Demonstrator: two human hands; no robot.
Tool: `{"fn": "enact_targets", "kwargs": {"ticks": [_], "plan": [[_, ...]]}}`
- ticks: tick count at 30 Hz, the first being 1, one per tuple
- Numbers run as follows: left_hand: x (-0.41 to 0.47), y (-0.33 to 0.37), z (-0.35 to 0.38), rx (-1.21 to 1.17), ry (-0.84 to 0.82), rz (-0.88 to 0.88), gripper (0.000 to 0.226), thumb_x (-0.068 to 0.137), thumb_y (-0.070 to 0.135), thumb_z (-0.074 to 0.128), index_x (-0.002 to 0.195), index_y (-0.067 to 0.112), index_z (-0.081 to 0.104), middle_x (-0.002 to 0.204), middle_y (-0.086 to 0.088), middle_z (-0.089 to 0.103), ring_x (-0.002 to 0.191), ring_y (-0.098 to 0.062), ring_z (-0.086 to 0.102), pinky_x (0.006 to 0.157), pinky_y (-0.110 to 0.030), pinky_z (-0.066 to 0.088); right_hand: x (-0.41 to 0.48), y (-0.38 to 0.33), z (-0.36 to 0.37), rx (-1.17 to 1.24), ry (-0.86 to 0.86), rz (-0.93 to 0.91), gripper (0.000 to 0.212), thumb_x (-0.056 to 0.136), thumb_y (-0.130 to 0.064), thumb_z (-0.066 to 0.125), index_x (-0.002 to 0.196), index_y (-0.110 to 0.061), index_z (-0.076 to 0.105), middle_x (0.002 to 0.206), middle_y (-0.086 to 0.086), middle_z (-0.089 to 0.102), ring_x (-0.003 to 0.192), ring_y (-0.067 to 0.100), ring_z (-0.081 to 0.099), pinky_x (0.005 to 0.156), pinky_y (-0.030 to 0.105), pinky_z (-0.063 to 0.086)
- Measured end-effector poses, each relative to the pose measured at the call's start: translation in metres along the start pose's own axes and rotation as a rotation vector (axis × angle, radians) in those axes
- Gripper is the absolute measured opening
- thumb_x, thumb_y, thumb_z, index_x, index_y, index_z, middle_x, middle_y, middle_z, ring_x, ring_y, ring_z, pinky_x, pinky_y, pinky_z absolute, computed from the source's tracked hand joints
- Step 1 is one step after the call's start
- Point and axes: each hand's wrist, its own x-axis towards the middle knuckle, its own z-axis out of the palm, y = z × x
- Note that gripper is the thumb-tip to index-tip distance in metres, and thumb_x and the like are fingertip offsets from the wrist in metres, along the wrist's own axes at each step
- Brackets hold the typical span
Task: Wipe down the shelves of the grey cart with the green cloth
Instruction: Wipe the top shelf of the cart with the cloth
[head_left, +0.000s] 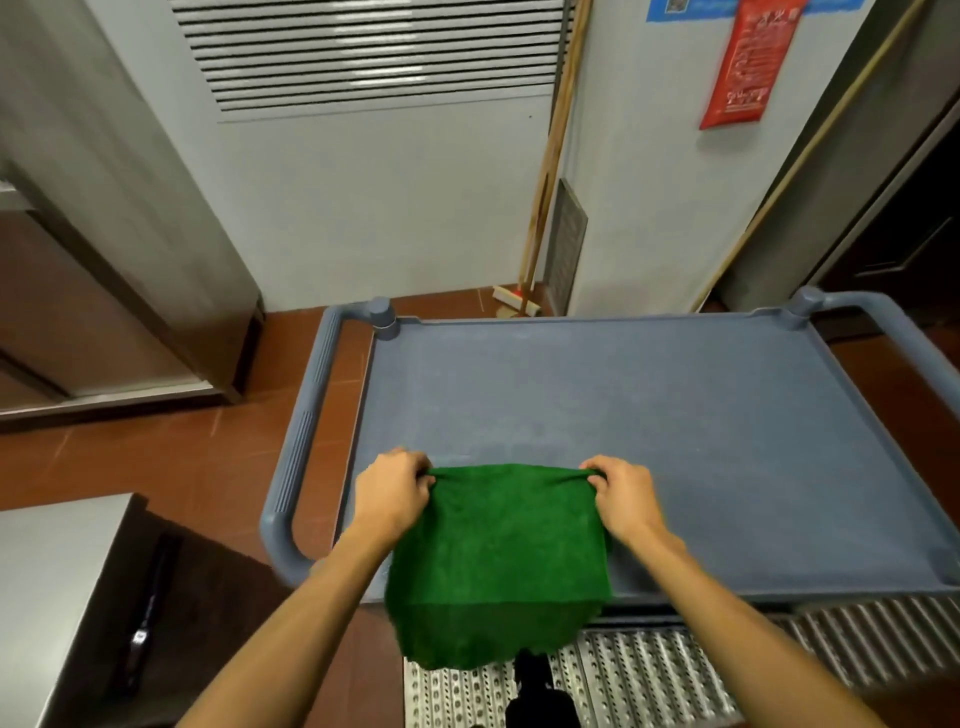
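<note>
While the green cloth (498, 561) is hanging over the grey cart's top shelf (649, 415) at six o'clock, left hand (392, 493) and right hand (626, 496) are pinching its far corners; wiping is seemingly just starting; next, spreading it flat.

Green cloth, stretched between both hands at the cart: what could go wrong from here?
The left hand and right hand each pinch only a top corner of the green cloth; a weak grip could drop it onto the floor grate. It hangs past the near edge of the grey cart, so wiping may start bunched.
</note>
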Motion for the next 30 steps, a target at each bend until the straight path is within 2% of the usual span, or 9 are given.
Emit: {"fn": "enact_targets", "kwargs": {"ticks": [5,10,12,14,18,21,25,27,30], "plan": [[0.006,0.005,0.031,0.144,0.047,-0.023,0.021,0.092,0.026,0.062,0.108,0.016,0.072,0.115,-0.010,0.059,0.111,-0.034,0.050,0.089,-0.042,0.044,0.004,0.004,0.018,-0.183,0.051,-0.044,0.021,0.095,-0.013,0.060,0.112,-0.020,0.069,0.111,0.006,0.061,0.109,0.027,0.053,0.089,0.038,0.048],[-0.008,0.016,0.054,0.076,0.091,-0.085,0.015,0.087,0.002,0.060,0.099,0.009,0.056,0.098,-0.014,0.056,0.085,-0.039,0.054,0.069,-0.039,0.032,-0.019,0.003,0.040,-0.198,0.013,-0.250,0.024,0.094,-0.013,0.059,0.119,-0.016,0.058,0.113,-0.001,0.050,0.102,0.015,0.045,0.087,0.025,0.042],[-0.018,0.018,0.066,0.025,0.076,-0.023,0.013,0.086,0.005,0.066,0.092,0.009,0.055,0.090,-0.012,0.056,0.077,-0.035,0.054,0.064,-0.039,0.036,-0.034,0.004,0.055,-0.192,-0.092,-0.326,0.030,0.098,-0.026,0.055,0.127,-0.017,0.057,0.121,-0.003,0.050,0.109,0.013,0.044,0.096,0.025,0.041],[-0.030,0.016,0.082,0.024,0.052,0.091,0.020,0.084,0.019,0.075,0.092,0.008,0.061,0.090,-0.011,0.057,0.077,-0.031,0.056,0.064,-0.040,0.047,-0.047,0.007,0.073,-0.246,-0.217,-0.311,0.049,0.101,-0.038,0.047,0.146,-0.017,0.043,0.152,0.005,0.035,0.139,0.024,0.033,0.118,0.037,0.030],[-0.046,0.006,0.106,0.088,0.000,0.192,0.059,0.096,0.052,0.052,0.137,0.009,0.057,0.136,-0.020,0.053,0.123,-0.037,0.053,0.101,-0.047,0.046,-0.051,0.013,0.093,-0.432,-0.314,-0.289,0.072,0.101,-0.057,0.016,0.157,-0.019,-0.009,0.160,0.012,-0.029,0.147,0.033,-0.027,0.121,0.045,-0.016],[-0.051,0.003,0.116,0.133,-0.079,0.201,0.075,0.102,0.061,0.027,0.160,0.014,0.026,0.165,-0.019,0.023,0.155,-0.035,0.016,0.123,-0.048,0.011,-0.047,0.012,0.100,-0.443,-0.313,-0.293,0.080,0.091,-0.067,0.001,0.152,-0.020,-0.022,0.154,0.012,-0.038,0.142,0.035,-0.036,0.114,0.043,-0.024],[-0.049,0.003,0.121,0.146,-0.132,0.189,0.077,0.100,0.064,0.008,0.162,0.020,-0.004,0.169,-0.012,-0.009,0.152,-0.026,-0.023,0.123,-0.045,-0.013,-0.038,0.010,0.107,-0.496,-0.299,-0.277,0.084,0.086,-0.072,-0.008,0.150,-0.021,-0.026,0.154,0.013,-0.041,0.142,0.034,-0.036,0.118,0.047,-0.020],[-0.046,0.001,0.118,0.140,-0.128,0.207,0.075,0.102,0.062,0.012,0.162,0.019,0.001,0.169,-0.011,-0.006,0.154,-0.027,-0.017,0.124,-0.045,-0.009,-0.035,0.009,0.108,-0.495,-0.288,-0.272,0.084,0.088,-0.071,-0.005,0.151,-0.020,-0.024,0.155,0.013,-0.037,0.144,0.034,-0.033,0.119,0.048,-0.017],[-0.047,-0.013,0.111,0.080,-0.071,0.244,0.064,0.105,0.051,0.028,0.156,0.013,0.037,0.164,-0.014,0.028,0.153,-0.033,0.025,0.123,-0.050,0.012,-0.033,0.008,0.109,-0.470,-0.252,-0.271,0.082,0.092,-0.069,0.004,0.155,-0.019,-0.013,0.160,0.013,-0.027,0.149,0.034,-0.022,0.120,0.048,-0.010]]}}
